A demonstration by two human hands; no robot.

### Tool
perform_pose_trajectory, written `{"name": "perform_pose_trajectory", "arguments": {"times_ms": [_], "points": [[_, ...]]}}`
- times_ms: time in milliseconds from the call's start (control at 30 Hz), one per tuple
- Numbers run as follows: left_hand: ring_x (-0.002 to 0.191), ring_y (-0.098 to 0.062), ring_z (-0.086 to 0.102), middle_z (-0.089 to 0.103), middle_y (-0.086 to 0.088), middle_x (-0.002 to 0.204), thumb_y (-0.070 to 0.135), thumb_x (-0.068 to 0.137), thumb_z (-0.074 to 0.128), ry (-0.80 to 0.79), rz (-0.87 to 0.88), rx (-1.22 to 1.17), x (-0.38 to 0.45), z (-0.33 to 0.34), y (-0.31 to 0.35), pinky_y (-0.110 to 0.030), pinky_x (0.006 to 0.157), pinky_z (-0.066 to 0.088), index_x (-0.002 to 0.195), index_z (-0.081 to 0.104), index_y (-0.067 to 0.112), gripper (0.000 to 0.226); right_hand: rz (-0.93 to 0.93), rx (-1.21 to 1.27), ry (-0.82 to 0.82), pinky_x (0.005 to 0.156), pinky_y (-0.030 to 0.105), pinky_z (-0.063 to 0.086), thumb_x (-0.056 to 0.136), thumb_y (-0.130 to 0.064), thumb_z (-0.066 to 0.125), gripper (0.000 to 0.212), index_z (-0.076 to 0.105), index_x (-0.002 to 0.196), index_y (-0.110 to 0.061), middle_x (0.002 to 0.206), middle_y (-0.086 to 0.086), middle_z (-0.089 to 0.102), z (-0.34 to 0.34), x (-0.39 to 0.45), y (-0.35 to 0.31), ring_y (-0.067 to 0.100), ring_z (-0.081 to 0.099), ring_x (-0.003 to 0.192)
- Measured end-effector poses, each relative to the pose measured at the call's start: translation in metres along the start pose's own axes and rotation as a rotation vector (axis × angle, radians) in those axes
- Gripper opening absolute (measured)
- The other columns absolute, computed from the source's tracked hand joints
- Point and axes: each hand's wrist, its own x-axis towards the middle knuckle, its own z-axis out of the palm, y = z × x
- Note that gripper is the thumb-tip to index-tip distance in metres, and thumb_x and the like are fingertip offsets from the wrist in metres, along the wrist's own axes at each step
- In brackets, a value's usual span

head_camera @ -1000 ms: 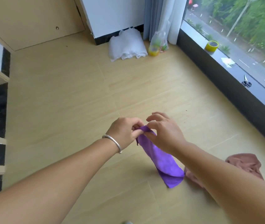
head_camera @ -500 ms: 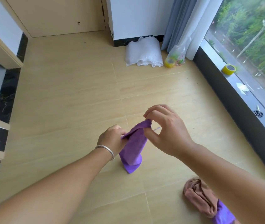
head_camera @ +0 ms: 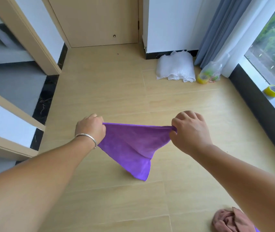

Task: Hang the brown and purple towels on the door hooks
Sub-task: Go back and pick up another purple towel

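Both arms extended forward, left hand (head_camera: 90,128) and right hand (head_camera: 190,131) each pinched a corner of purple towel (head_camera: 133,148), top edge stretched taut between them

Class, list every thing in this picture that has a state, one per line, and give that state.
purple towel: stretched out in the air between both hands
left hand: grip closed on one towel corner
right hand: grip pinching the other corner
brown towel: crumpled on the floor
door: shut
yellow tape roll: lying on the window sill
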Motion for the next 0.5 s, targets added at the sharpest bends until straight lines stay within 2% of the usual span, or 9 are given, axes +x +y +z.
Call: {"name": "perform_pose_trajectory", "arguments": {"times_ms": [167, 367, 500], "points": [[0.088, -0.031, 0.058, 0.058, -0.005, 0.096, 0.017, 0.090, 0.043, 0.117, -0.019, 0.045, -0.006, -0.044, -0.050, -0.034, 0.068, 0.039, 0.092, 0.060, 0.016, 0.017, 0.034, -0.028, 0.067, 0.088, 0.036, 0.036, 0.083, -0.024, 0.055, 0.015, 0.070, 0.081, -0.024, 0.095, -0.004, 0.064, -0.027, 0.024, -0.025, 0.025, 0.050, 0.104], [0.088, -0.026, 0.059, 0.059, -0.002, 0.095, 0.012, 0.089, 0.049, 0.078, -0.080, 0.246, -0.050, -0.073, -0.107, -0.030, 0.064, 0.032, 0.093, 0.059, 0.019, 0.013, -0.039, 0.162, 0.233, 0.083, 0.041, 0.041, 0.086, -0.023, 0.064, 0.011, 0.068, 0.077, -0.017, 0.089, 0.000, 0.064, -0.060, 0.024, -0.061, 0.029, 0.052, 0.100], [0.081, -0.022, 0.059, 0.056, 0.001, 0.088, 0.020, 0.093, 0.049, 0.034, -0.121, 0.266, -0.107, -0.067, -0.130, -0.031, 0.064, 0.043, 0.093, 0.061, 0.021, 0.011, -0.095, 0.193, 0.192, 0.086, 0.037, 0.035, 0.085, -0.026, 0.068, 0.012, 0.070, 0.077, -0.018, 0.092, -0.002, 0.065, -0.056, -0.008, -0.065, 0.027, 0.051, 0.104]]}}
